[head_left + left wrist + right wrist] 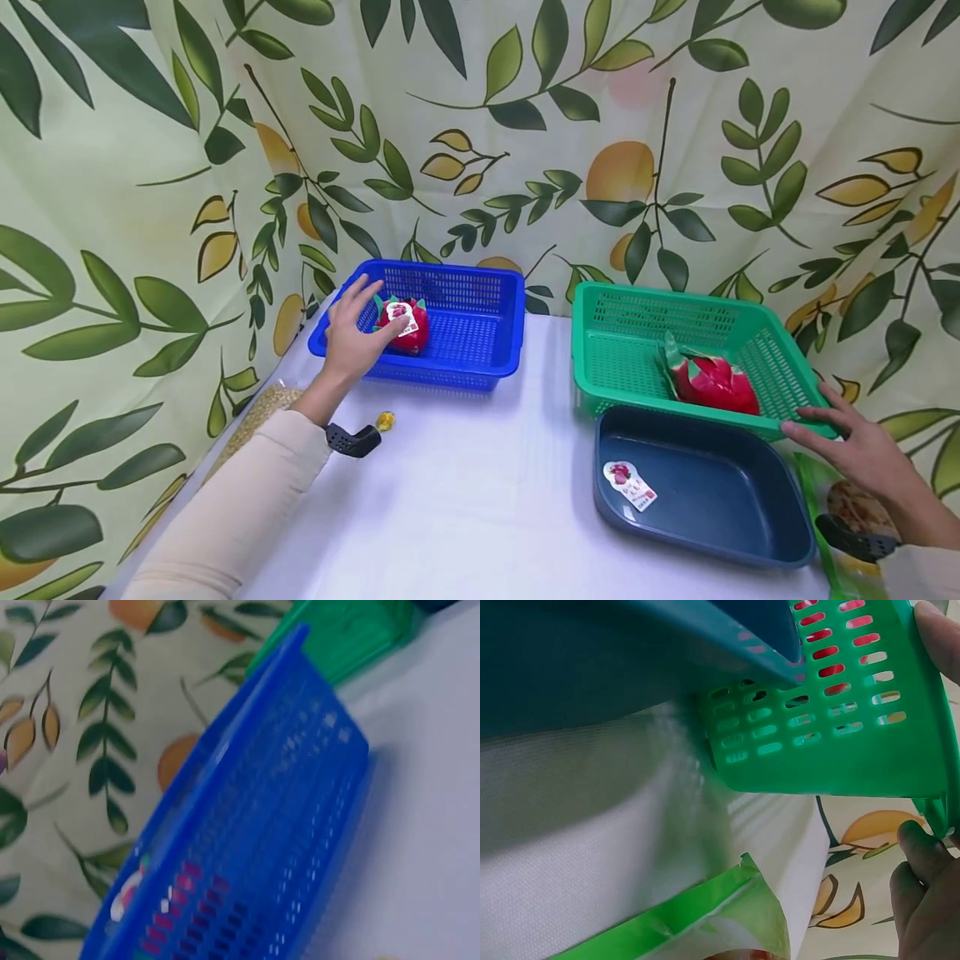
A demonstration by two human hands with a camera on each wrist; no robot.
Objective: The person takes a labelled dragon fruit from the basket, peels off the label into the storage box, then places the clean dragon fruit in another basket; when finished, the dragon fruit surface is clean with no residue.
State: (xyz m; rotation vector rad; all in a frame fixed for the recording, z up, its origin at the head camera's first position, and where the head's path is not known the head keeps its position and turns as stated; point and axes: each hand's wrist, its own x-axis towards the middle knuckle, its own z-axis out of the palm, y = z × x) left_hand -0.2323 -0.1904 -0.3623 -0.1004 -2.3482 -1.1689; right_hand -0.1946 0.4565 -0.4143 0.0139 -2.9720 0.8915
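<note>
My left hand [354, 335] hovers over the left side of the blue basket [480, 379], thumb and fingers spread apart. Just beyond it lies a red dragon fruit [414, 340] with a white sticker, partly hidden by the hand; in the left wrist view red shows through the basket's slots. At the right, my right hand [862, 446] grips the near right corner of the green basket [622, 400], thumb and fingers on either side of the corner. Another red dragon fruit [716, 385] with green tips lies in that basket.
A dark blue tray [712, 500], with a loose fruit-picture label [630, 485] inside, stands against the green basket's front. Beside it lies a green-edged packet [705, 915]. A bag of pale grains [258, 417] and a small yellow wrapped piece [386, 421] lie at left.
</note>
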